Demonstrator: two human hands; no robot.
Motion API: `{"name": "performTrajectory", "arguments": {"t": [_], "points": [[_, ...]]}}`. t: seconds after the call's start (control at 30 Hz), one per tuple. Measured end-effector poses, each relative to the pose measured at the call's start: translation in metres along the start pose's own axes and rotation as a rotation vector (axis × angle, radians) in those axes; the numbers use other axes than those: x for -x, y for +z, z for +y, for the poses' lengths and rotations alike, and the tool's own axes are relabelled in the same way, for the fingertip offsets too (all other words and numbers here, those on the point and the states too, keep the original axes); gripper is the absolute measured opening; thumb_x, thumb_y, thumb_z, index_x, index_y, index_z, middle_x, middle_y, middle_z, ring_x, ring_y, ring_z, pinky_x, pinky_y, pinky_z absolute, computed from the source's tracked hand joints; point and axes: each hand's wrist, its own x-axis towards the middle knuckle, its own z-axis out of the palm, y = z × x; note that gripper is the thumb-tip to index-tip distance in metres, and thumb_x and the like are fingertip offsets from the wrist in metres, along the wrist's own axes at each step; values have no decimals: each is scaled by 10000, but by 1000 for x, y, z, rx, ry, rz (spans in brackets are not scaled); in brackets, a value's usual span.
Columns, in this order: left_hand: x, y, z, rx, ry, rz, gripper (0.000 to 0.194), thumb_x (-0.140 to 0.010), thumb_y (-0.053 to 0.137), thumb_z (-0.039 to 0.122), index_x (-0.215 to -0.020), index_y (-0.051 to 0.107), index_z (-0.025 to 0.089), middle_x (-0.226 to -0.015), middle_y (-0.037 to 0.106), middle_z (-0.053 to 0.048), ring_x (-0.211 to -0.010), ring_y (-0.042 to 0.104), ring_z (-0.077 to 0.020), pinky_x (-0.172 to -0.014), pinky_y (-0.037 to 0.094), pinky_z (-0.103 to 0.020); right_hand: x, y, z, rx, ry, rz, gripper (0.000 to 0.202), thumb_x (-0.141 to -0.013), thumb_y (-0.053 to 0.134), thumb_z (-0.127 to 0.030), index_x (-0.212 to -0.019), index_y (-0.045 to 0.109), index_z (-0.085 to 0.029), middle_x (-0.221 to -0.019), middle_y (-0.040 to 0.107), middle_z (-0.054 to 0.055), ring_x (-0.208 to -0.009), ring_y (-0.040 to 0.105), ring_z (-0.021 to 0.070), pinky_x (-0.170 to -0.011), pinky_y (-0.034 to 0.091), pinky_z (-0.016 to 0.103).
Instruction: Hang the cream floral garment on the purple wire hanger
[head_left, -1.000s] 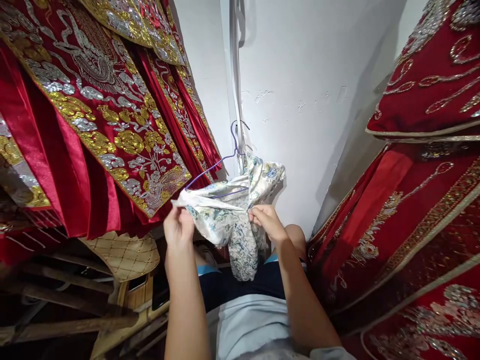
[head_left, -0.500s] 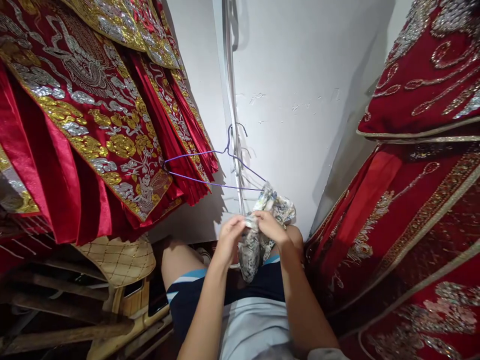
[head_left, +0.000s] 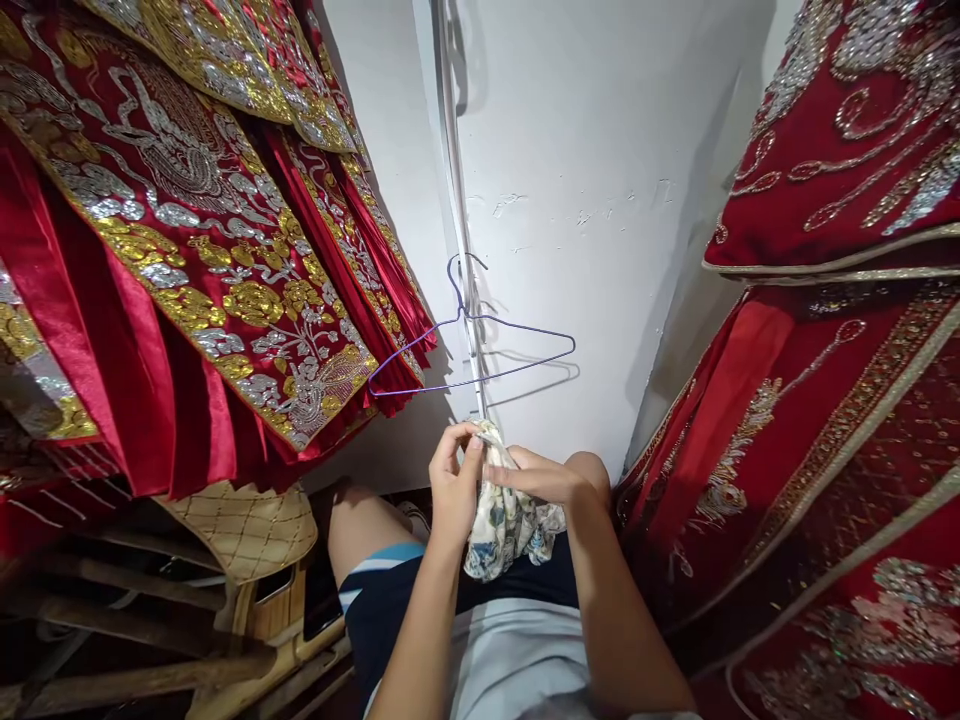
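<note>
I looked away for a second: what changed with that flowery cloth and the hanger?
The flowery cloth came off the purple hanger, which now hangs bare. The left hand moved right to meet the right hand, bunching the cloth lower. The red embroidered robes stayed put.

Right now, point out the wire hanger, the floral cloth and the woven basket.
wire hanger (head_left: 480,383), head view, on its bottom bar.
floral cloth (head_left: 501,520), head view, on the bunched middle.
woven basket (head_left: 244,522), head view, on its patterned side.

A pale floral-printed cloth (head_left: 504,515), bunched and crumpled, hangs limp between both hands above the lap.
</note>
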Motion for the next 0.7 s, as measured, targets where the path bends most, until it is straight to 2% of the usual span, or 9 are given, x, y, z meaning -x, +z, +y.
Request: {"name": "performTrajectory", "arguments": {"t": [0.07, 0.17, 0.27, 0.33, 0.43, 0.5, 0.53, 0.63, 0.7], "points": [[0, -3, 0, -43, 35, 57, 236, -913, 615, 432, -961, 636, 202, -961, 620, -61, -955, 598, -211, -891, 479, -319, -1, 2, -4, 10, -36, -76, 349, -762, 775, -471, -889, 676, -162, -783, 627, 20, -748, 580, 174, -695, 457, 283], [-4, -10, -1, -117, 105, 87, 204, -920, 609, 410, -940, 638, 210, -1033, 610, -77, -1109, 569, -242, -1010, 438, -365, -1, 8, -11, -24, -188, 143, 233, -769, 757, -373, -792, 653, -165, -740, 604, -3, -697, 550, 135, -680, 435, 256], [-7, -13, 1, -90, 178, -6, 230, -890, 658, 367, -1069, 622, 227, -1189, 597, -93, -1251, 514, -260, -1099, 387, -401, 4, 16, -20, -251, -247, 326, 174, -736, 722, -341, -760, 658, -180, -700, 622, 1, -688, 583, 156, -684, 468, 279], [-4, -11, 0, -51, 121, -207, 397, -880, 665, 363, -1241, 562, 234, -1294, 567, -108, -1269, 509, -263, -1086, 410, -398, 9, 18, -25, -443, -277, 480, 213, -714, 694, -383, -811, 683, -193, -709, 662, 19, -748, 637, 209, -724, 505, 327], [13, -7, -9, -156, -133, -756, 340, -921, 574, 390, -1187, 621, 184, -1096, 662, -92, -1058, 598, -243, -949, 488, -346, 25, 7, -31, -519, -242, 637, 274, -657, 736, -391, -863, 706, -213, -752, 709, 26, -811, 673, 246, -752, 522, 349], [29, -10, -20, -302, -252, -1022, 306, -940, 514, 406, -967, 682, 152, -859, 669, -53, -874, 599, -214, -850, 496, -309, 41, -12, -32, -453, -159, 629, 258, -628, 783, -355, -834, 704, -221, -739, 709, 13, -732, 661, 210, -684, 511, 311], [35, -15, -26, -365, -274, -1074, 331, -944, 499, 416, -883, 680, 146, -797, 654, -39, -818, 584, -203, -812, 488, -295, 50, -24, -31, -420, -129, 577, 248, -611, 797, -348, -792, 692, -217, -702, 694, 9, -655, 633, 186, -622, 490, 293], [41, -41, -39, -483, -275, -1001, 366, -959, 473, 446, -834, 654, 153, -825, 660, -25, -794, 571, -194, -772, 457, -274, 71, -66, -26, -383, -148, 284, 282, -525, 792, -376, -621, 591, -203, -515, 553, -11, -441, 449, 127, -461, 355, 271], [32, -61, -37, -567, -229, -859, 364, -965, 471, 466, -841, 634, 166, -843, 658, -24, -794, 569, -195, -756, 439, -274, 71, -95, -21, -362, -208, 276, 260, -484, 748, -326, -603, 549, -209, -495, 497, -20, -435, 406, 122, -458, 321, 269]]}}
